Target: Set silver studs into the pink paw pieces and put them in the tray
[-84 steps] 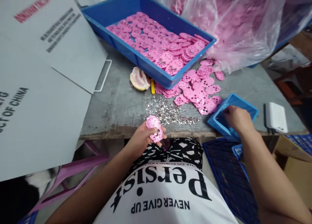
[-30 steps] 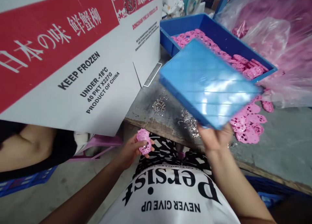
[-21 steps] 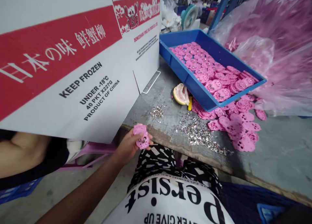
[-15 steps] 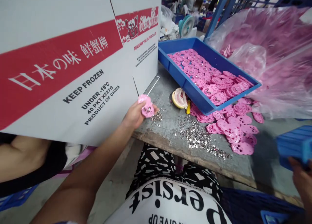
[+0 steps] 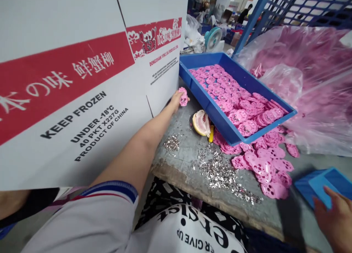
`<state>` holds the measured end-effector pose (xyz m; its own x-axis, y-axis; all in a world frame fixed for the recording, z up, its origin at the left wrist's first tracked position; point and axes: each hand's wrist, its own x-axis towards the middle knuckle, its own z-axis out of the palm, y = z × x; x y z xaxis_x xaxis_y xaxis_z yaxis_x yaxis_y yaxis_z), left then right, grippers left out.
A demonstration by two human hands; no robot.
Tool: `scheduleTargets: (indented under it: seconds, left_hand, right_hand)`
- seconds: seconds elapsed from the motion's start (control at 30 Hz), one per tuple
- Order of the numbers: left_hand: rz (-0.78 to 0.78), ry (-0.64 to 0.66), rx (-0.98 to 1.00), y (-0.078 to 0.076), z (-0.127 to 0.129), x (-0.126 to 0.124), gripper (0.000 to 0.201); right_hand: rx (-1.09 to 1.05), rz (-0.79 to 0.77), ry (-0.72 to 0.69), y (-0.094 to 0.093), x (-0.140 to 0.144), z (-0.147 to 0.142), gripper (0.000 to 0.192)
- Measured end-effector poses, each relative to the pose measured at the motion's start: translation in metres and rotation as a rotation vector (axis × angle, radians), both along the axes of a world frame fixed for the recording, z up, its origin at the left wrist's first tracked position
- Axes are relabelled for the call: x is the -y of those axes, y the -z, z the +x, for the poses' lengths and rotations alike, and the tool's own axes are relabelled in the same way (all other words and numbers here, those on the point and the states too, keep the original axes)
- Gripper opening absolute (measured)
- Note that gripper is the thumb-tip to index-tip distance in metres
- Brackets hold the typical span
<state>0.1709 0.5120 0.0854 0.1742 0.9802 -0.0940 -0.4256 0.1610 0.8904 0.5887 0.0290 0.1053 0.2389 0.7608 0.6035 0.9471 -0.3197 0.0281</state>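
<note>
My left hand [image 5: 176, 99] is stretched far forward beside the white carton, with its fingers closed on a pink plastic piece [image 5: 183, 96] with a small face-like pattern. That piece is above the grey table, left of the blue tray [image 5: 209, 102]. Rows of similar pink pieces [image 5: 217, 84] lie in the tray. At the right edge, my right hand [image 5: 335, 214] has its fingers apart, close in front of a blue plastic bin [image 5: 310, 187] on the table; whether it touches the bin I cannot tell. Loose pink pieces [image 5: 266, 168] are heaped below the tray.
Small silvery bits [image 5: 220, 168] are scattered near the table edge, with a smaller pile [image 5: 172, 143] to the left. A cut pomelo [image 5: 201, 123] and a yellow handle [image 5: 211, 134] sit against the tray. The carton [image 5: 96, 110] walls the left; a clear bag [image 5: 316, 84] bulges at right.
My left hand has moved forward with the pink piece, from the table edge to beside the tray. The blue bin has been set down at the right, and my right hand's fingers have spread.
</note>
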Motion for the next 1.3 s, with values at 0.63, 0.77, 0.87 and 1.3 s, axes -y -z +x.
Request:
scheduleTargets:
  seconds: [0.63, 0.77, 0.87, 1.3]
  left_hand:
    - [-0.077, 0.423, -0.060, 0.021, -0.037, 0.102, 0.015]
    - [-0.037, 0.348, -0.006, 0.017, -0.064, 0.126, 0.021]
    - [-0.004, 0.244, 0.046, 0.016, -0.075, 0.122, 0.024]
    - [0.099, 0.265, -0.111, 0.018, -0.004, 0.048, 0.017]
  right_hand:
    - [-0.718, -0.392, -0.751, 0.044, -0.239, -0.300, 0.042]
    - [-0.688, -0.398, -0.712, 0.060, -0.249, -0.308, 0.060]
    - [-0.632, -0.413, -0.664, 0.067, -0.255, -0.319, 0.066]
    - [-0.460, -0.646, -0.306, 0.034, -0.258, -0.349, 0.064]
